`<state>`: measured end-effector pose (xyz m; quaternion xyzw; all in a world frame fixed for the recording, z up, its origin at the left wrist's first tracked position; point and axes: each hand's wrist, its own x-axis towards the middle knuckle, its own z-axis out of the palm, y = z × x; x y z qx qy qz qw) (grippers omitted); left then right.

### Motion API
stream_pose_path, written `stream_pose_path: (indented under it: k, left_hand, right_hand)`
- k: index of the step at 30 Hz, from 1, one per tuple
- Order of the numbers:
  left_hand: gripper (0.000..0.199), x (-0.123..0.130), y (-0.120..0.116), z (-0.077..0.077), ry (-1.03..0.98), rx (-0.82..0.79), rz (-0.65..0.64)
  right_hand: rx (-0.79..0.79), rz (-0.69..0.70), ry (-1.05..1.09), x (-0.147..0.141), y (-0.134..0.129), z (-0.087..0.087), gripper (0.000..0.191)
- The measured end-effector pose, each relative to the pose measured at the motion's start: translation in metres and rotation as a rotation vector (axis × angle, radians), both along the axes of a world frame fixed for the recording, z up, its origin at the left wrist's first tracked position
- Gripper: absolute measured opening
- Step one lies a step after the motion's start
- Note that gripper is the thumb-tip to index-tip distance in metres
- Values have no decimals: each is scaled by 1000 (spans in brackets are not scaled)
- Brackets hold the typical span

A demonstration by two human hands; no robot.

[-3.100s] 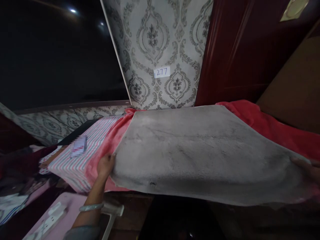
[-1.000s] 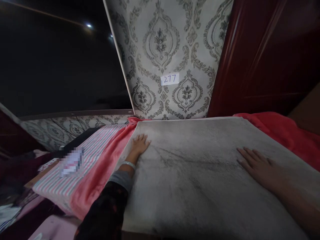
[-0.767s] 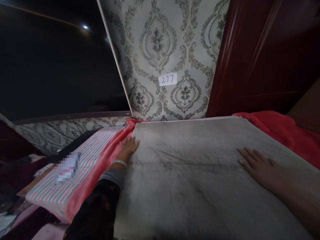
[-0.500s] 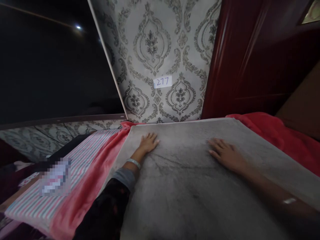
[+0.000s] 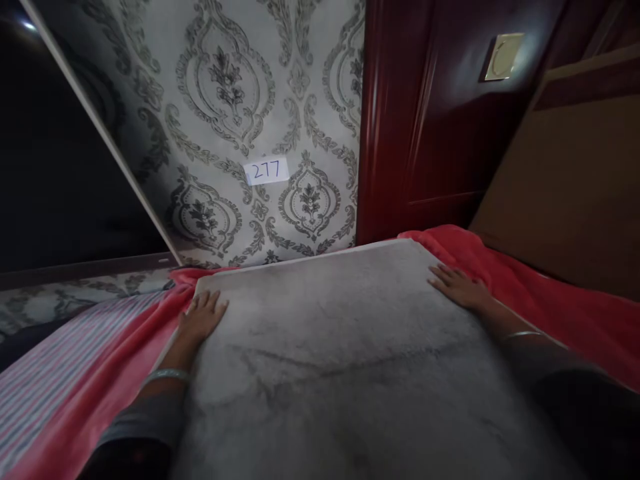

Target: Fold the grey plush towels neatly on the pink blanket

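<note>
A plush grey cloth (image 5: 320,313) lies spread out before me, with a dark crease running across its middle. My left hand (image 5: 202,316) rests flat near its far left corner, fingers apart and holding nothing. Close to the right edge, my right hand (image 5: 459,287) lies on the same cloth with its fingers stretched out. Under the grey cloth, a red blanket (image 5: 555,287) shows along both sides.
Patterned wallpaper (image 5: 225,87) with a paper label (image 5: 267,171) reading 277 rises behind the cloth. A dark screen (image 5: 60,153) stands at left, above a striped cloth (image 5: 65,367). At right are a dark red wooden panel (image 5: 400,133) and a brown board (image 5: 570,193).
Both hands have moved outward over the grey cloth to its left and right edges. My view has turned to the right, and more of the brown board shows.
</note>
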<state>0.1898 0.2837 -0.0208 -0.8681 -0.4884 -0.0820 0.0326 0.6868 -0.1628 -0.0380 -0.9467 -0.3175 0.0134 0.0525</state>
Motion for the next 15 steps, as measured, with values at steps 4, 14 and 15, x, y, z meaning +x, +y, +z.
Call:
stream_pose_path:
  k: [4, 14, 15]
  left_hand:
    - [69, -2, 1, 1, -27, -32, 10]
    - [67, 20, -93, 44, 115, -134, -42]
    - [64, 22, -115, 39, 127, -111, -163]
  right_hand:
    - [16, -53, -10, 19, -17, -4, 66]
    - [59, 96, -53, -107, 13, 33, 56]
    - [80, 236, -79, -133, 13, 28, 56]
